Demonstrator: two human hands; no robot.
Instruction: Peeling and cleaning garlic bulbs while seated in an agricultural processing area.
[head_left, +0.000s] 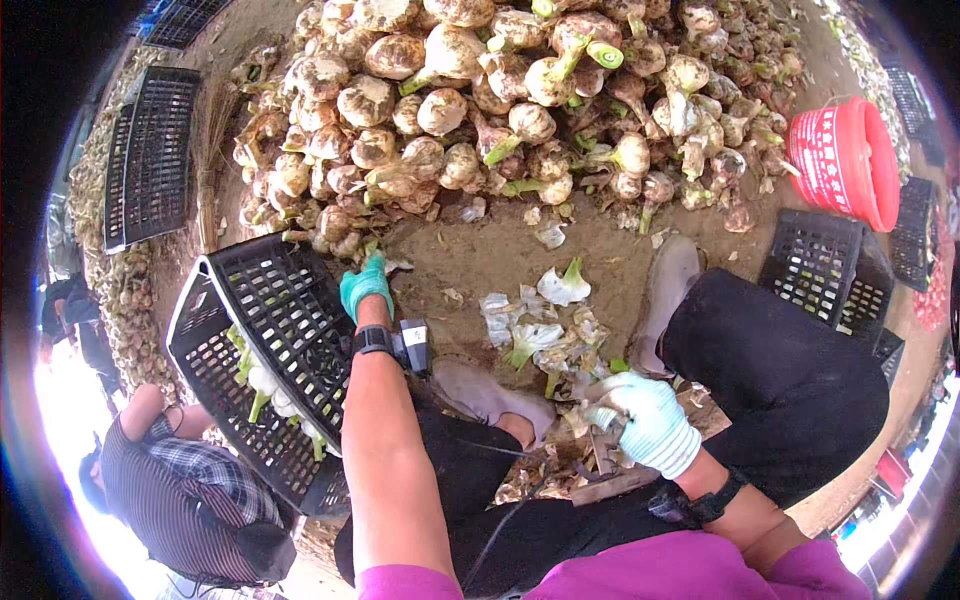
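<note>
At the near edge of a big heap of fresh garlic bulbs (442, 112), my left hand (366, 286) in a green glove reaches down beside a black plastic crate (281, 315). Its fingertips point at the lowest bulbs; what they grip is hidden. White garlic bulbs (262, 386) with green stems lie inside that crate. My right hand (649, 420), in a white and pale blue striped glove, is curled over a wooden block (615, 484) between my legs. Something dark shows by its fingers, but I cannot make out whether it is held. Garlic skins (536, 337) lie on the ground in front.
A red plastic bucket (832, 161) with writing stands to the right, near another black crate (814, 259). At the left are an upright black crate (150, 157) and a straw broom (208, 165). Another person (187, 495) sits at lower left. My shoes (487, 394) flank the garlic skins.
</note>
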